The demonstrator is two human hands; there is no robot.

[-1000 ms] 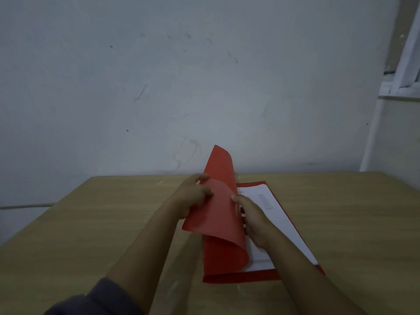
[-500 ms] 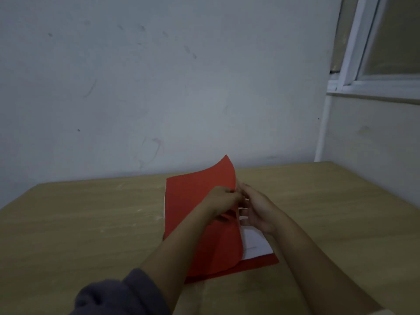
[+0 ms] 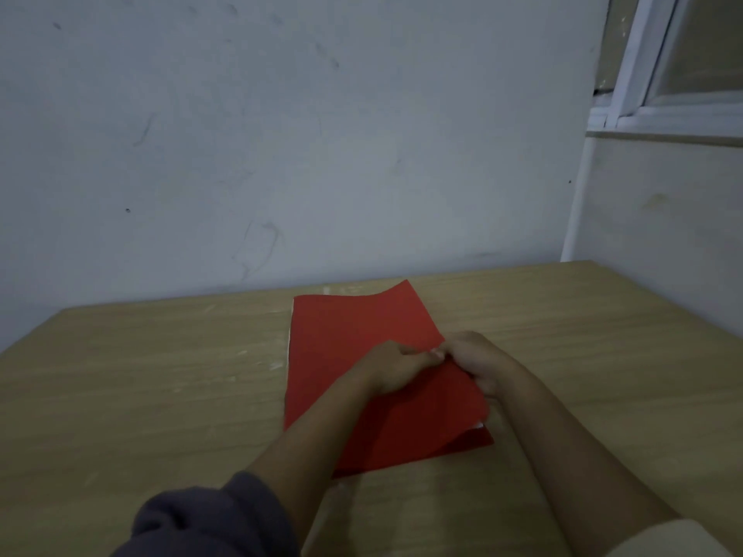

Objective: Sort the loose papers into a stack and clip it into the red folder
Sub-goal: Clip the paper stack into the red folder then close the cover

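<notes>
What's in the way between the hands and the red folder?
Nothing visible. The left hand pinches the right edge of the folder, and the right hand touches that same edge.

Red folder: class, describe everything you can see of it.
The folder looks like thin red card, lying on the wooden table, almost shut. Its cover bows up along the right edge, far corner lifted. White papers peek out at the near right corner. The left hand lies on the cover; the right hand meets it at the edge; grip unclear.
</notes>
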